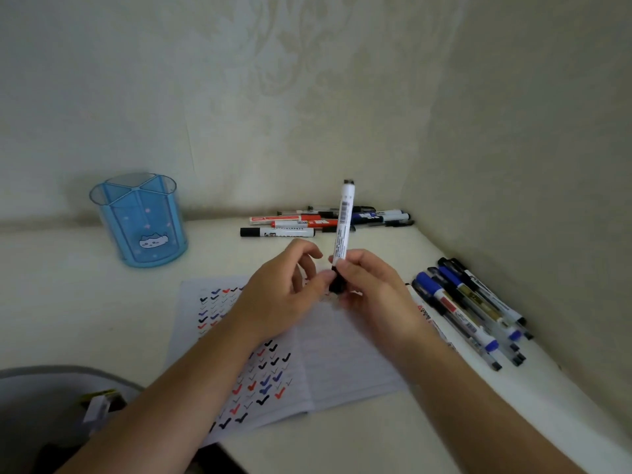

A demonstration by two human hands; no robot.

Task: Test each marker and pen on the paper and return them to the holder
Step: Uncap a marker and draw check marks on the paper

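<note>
Pale patterned wallpaper meets in a corner behind a white desk; at the upper left of the frame stands the blue translucent holder, upright, with no pen showing above its rim. Right of it, at centre, the lined paper lies flat, its left half covered in black, blue and red ticks. Above the paper the left hand pinches the cap of a black marker; the white barrel stands nearly upright, and the right hand is curled round its lower end. Behind it a heap of red, black and blue markers lies along the wall; at the right edge a row of blue markers and gel pens lies beside the wall.

Cap and barrel look joined, so this seems to be uncapping or recapping; I cannot tell which. If uncapping, next comes a pull apart, then a tick on the bare right half of the paper. Room is open leftward to the holder; the wall crowds the right.
</note>
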